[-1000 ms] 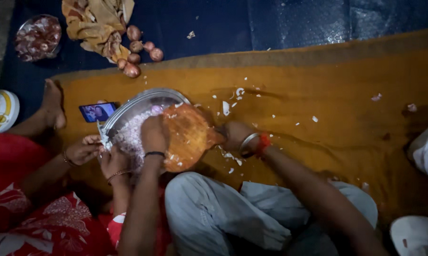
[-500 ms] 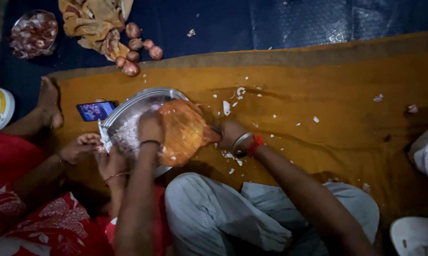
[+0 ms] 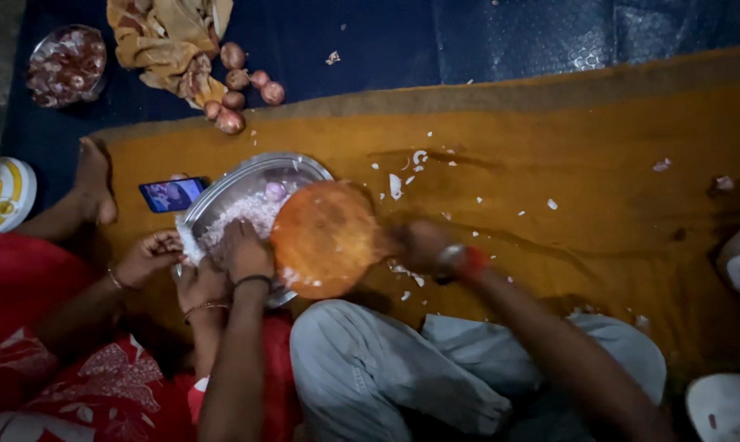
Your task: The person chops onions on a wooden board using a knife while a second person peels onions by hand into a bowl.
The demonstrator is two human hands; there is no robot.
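The round orange chopping board point(image 3: 325, 237) sits tilted over the edge of a steel tray point(image 3: 247, 184), right in front of the person's knees on the mustard-coloured cloth point(image 3: 566, 139). From the head camera, the left hand point(image 3: 247, 250) is down on the board's left rim, fingers curled against the heap of chopped onion point(image 3: 239, 214) in the tray. The right hand point(image 3: 419, 244), with a watch and red band at the wrist, is blurred at the board's right edge; whether it grips anything, I can't tell. Beside them, another person in red has both hands point(image 3: 149, 255) at the tray's near-left rim. A phone point(image 3: 171, 194) lies just left of the tray. Whole onions point(image 3: 237, 90) lie near a crumpled cloth point(image 3: 169, 37) up top, and onion bits point(image 3: 396, 185) are scattered past the board.
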